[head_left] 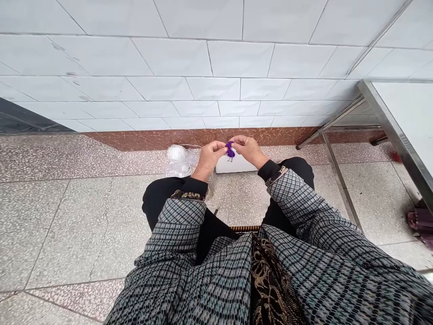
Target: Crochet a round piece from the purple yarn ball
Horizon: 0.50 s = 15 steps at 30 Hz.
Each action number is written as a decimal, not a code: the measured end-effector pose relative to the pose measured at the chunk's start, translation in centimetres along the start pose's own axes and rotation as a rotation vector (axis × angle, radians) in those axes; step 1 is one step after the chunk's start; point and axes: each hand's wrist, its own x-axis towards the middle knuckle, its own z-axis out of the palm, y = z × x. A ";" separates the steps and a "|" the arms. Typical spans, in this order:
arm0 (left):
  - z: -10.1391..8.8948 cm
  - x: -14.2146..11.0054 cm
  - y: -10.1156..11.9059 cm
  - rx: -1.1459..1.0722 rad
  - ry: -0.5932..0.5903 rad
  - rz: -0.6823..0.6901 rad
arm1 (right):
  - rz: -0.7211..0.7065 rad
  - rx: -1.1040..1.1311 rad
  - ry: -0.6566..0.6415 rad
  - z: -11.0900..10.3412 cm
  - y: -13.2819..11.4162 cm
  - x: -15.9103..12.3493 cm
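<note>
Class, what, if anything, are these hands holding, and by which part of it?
A small purple yarn-like piece, pinched near its upper end by the left hand and the right hand; its lower part shows uncovered.

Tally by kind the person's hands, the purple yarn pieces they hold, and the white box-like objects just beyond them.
Hands: 2 (left hand, right hand)
Purple yarn piece: 1, pinched by both
White box-like object: 1
Total: 4

yarn piece (pixel 230 151) between both hands (pixel 209 159); yarn ball (pixel 177 154) left, table (pixel 406 110) right.
</note>
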 end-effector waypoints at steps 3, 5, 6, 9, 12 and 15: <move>-0.2 0.0 0.1 0.012 -0.032 0.016 | 0.092 0.063 -0.025 -0.4 -0.6 -0.2; -0.5 0.0 0.5 0.021 -0.060 0.038 | 0.159 0.122 -0.067 -0.8 -0.9 -0.3; -0.7 -0.1 0.7 0.019 -0.069 0.054 | 0.191 0.156 -0.086 -1.0 -1.0 -0.3; -1.0 -0.2 1.2 0.020 -0.080 0.100 | 0.265 0.244 -0.120 -1.6 -1.3 -0.5; -0.9 -0.3 1.1 0.055 -0.129 0.106 | 0.316 0.288 -0.145 -1.6 -1.5 -0.8; -0.5 -0.2 0.7 0.070 -0.155 0.101 | 0.338 0.317 -0.140 -1.2 -1.5 -1.0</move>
